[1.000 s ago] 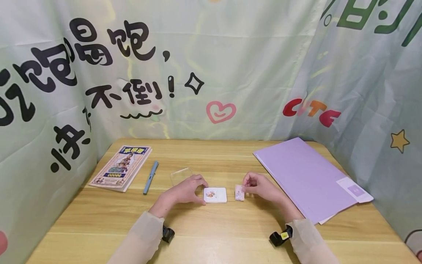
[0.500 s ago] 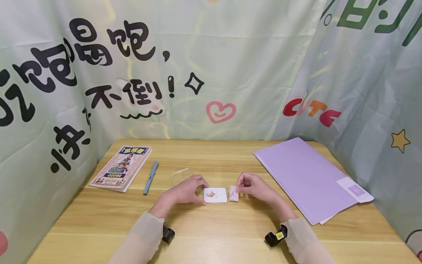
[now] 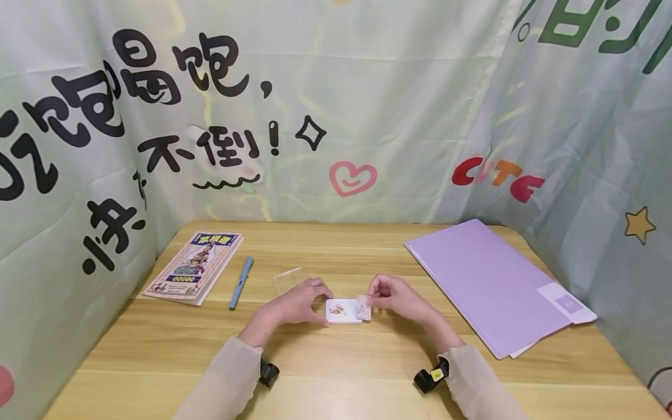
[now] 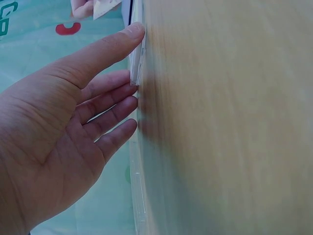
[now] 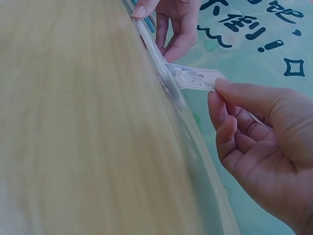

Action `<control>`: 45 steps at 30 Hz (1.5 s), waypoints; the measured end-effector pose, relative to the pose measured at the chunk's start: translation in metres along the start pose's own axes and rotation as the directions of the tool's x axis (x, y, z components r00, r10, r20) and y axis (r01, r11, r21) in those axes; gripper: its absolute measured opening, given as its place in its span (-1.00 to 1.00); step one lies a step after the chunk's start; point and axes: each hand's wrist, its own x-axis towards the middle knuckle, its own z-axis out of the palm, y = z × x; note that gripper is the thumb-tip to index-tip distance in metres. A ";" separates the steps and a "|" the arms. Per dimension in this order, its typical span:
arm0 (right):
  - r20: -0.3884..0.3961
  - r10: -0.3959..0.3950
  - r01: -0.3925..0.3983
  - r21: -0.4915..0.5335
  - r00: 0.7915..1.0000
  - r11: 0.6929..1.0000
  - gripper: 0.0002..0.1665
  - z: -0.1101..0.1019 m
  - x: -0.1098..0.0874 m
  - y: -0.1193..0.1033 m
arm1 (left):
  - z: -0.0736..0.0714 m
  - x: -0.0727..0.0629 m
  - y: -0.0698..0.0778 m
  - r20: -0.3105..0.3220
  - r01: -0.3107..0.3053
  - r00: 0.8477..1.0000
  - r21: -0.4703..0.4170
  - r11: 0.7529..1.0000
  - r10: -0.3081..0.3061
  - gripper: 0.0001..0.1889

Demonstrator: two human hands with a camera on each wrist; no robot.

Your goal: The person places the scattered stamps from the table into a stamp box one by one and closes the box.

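A small flat white case (image 3: 350,314) with a clear plastic edge lies at the middle of the table, a little picture stamp (image 3: 336,310) showing on its left half. My left hand (image 3: 299,304) holds its left end, thumb at the near edge and fingers at the far edge, as the left wrist view also shows. Between thumb and forefinger, my right hand (image 3: 401,298) pinches a pale pink stamp (image 5: 193,77) with toothed edges. That stamp tilts over the case's right end, its lower edge close to the case in the right wrist view.
Behind my left hand lies a clear plastic lid (image 3: 287,281). A blue pen (image 3: 241,284) and a printed booklet (image 3: 194,268) lie to the left. The large purple folder (image 3: 488,286) covers the right side. Printed curtain (image 3: 409,116) surrounds the table.
My right hand has moved left with the pink stamp, from beside the case to over its right end. My left hand and the case have stayed put.
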 end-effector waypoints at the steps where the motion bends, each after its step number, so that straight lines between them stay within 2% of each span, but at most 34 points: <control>1: 0.001 -0.001 0.001 0.001 1.000 1.000 -0.79 0.001 0.001 0.000 | 0.000 0.000 0.000 0.002 0.001 1.000 -0.001 1.000 -0.001 -0.43; 21: 0.028 -0.017 0.017 0.017 0.999 1.000 -0.80 0.011 0.010 -0.007 | 0.000 0.002 -0.001 0.003 0.011 1.000 0.011 1.000 -0.011 -0.43; 35: -0.005 -0.008 0.007 -0.052 1.000 0.999 -0.85 0.015 0.014 0.000 | 0.001 0.002 -0.002 0.008 0.001 1.000 0.010 1.000 -0.001 -0.43; 45: -0.023 -0.001 0.000 -0.045 1.000 0.999 -0.84 0.018 0.015 -0.002 | 0.001 0.002 -0.003 0.006 -0.002 1.000 0.014 1.000 0.001 -0.43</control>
